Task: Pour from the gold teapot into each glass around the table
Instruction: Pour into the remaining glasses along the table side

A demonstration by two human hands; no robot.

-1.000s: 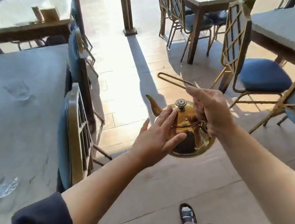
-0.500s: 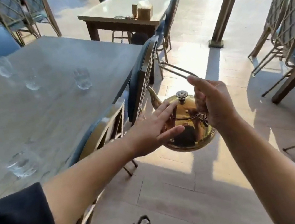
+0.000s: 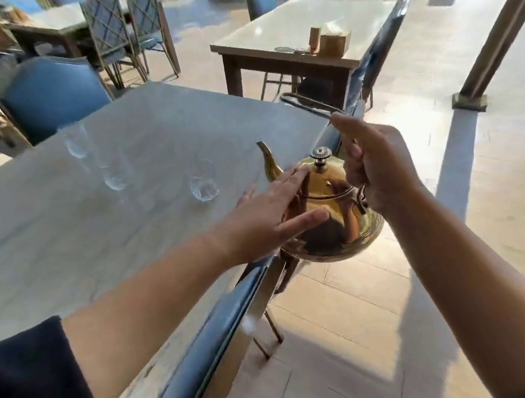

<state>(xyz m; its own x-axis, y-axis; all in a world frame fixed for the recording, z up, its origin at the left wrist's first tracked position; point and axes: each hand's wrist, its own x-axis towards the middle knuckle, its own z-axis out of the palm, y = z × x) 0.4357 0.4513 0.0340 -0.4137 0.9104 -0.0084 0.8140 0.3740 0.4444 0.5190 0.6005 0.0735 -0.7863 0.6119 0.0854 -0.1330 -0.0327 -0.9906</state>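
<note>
The gold teapot (image 3: 332, 211) hangs in the air at the right edge of the grey table (image 3: 52, 241), spout pointing away toward the far left. My right hand (image 3: 377, 165) is closed around its handle. My left hand (image 3: 271, 218) lies flat with spread fingers against the pot's left side and lid. A clear glass (image 3: 203, 181) stands on the table just left of the spout. Two more glasses, one (image 3: 114, 175) in the middle and one (image 3: 76, 143) near the far edge, stand farther back, blurred.
A blue chair back (image 3: 210, 350) with a gold frame runs along the table's near right edge below the pot. A blue chair (image 3: 52, 95) stands at the far side. Another table (image 3: 288, 27) with a wooden box, more chairs and a post (image 3: 500, 27) lie beyond.
The view has swung left, so the grey table and glasses now fill the left. The teapot has come over the table's edge toward the nearest glass. Both hands keep their hold.
</note>
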